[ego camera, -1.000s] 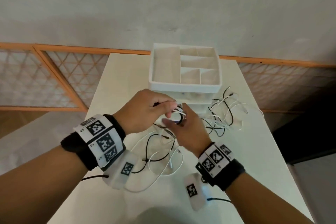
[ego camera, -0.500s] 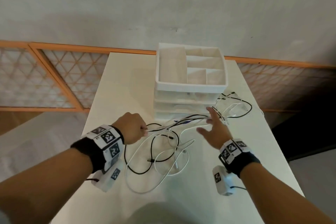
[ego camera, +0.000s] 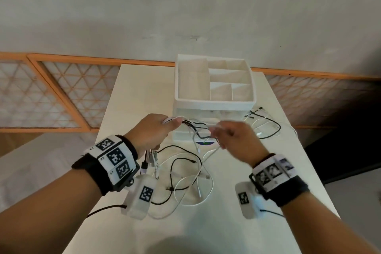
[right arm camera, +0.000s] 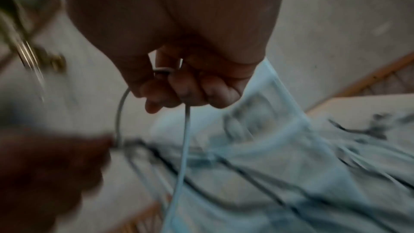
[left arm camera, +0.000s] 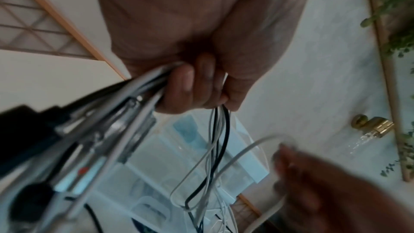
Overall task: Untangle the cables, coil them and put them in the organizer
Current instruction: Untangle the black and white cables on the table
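Note:
My left hand [ego camera: 158, 130] grips a bundle of black and white cables [ego camera: 193, 126] in its fist, seen close in the left wrist view [left arm camera: 195, 86], with plug ends [ego camera: 151, 159] hanging below the fist. My right hand [ego camera: 233, 134] pinches a white cable [right arm camera: 186, 139] that loops between thumb and curled fingers [right arm camera: 177, 91]. Both hands hover just in front of the white organizer [ego camera: 214, 103]. More black and white cables [ego camera: 185, 173] lie tangled on the table under the hands. Another tangle [ego camera: 266, 126] lies to the right of the organizer.
The white table [ego camera: 132, 93] is narrow, and its left and right edges drop to the floor. The organizer has several open top compartments and clear drawers below. An orange lattice rail [ego camera: 57, 88] runs behind the table along the wall.
Half a second ago the hands were spread apart, the right one open. Now both have risen and come together in front of the organizer, and the right hand has pinched a white cable.

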